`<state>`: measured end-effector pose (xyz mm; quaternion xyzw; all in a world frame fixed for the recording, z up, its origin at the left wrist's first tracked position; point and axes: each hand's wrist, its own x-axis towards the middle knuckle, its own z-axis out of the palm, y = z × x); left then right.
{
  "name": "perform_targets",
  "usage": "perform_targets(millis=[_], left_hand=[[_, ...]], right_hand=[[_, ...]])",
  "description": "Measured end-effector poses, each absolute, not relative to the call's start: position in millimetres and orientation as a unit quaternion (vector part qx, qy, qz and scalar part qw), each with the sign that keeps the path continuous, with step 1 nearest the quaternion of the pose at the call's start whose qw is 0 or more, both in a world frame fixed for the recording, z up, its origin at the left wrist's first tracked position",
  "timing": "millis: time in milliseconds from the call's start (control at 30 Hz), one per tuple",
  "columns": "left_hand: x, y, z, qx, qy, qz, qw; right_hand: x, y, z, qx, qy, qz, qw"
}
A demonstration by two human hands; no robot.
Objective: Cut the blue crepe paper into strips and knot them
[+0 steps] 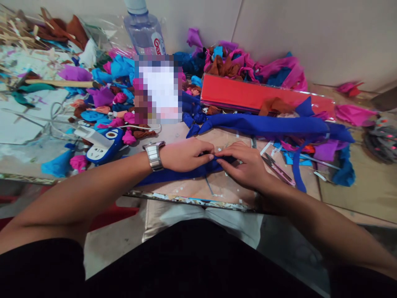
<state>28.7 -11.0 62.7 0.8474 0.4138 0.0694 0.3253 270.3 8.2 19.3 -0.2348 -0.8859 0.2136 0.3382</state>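
Observation:
A strip of dark blue fabric (173, 177) lies along the front of the table, and both my hands meet over its right part. My left hand (186, 155), with a metal watch (153, 156) on the wrist, pinches the blue fabric between thumb and fingers. Fingertip to fingertip with it, my right hand (245, 161) grips the same fabric's end. The exact fold between the fingers is partly hidden. Just right of my right hand rest small pink-handled scissors (279, 169). Behind my hands stretches a longer blue fabric strip (266, 125).
A red flat pack (235, 93) lies at the back. Coloured fabric knots (114, 109) crowd the left, near a blue power socket (105, 145) with a white charger and cable. A large bottle (144, 33) stands behind a blurred-out patch. Cardboard (356, 194) covers the right side.

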Motion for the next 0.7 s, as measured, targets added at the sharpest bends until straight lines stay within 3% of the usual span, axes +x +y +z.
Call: perform_targets(millis=[700], left_hand=[[31.2, -11.1, 56.6, 0.828, 0.427, 0.138, 0.336]], right_hand=[[271.3, 10.6, 17.1, -0.225, -0.887, 0.179, 0.36]])
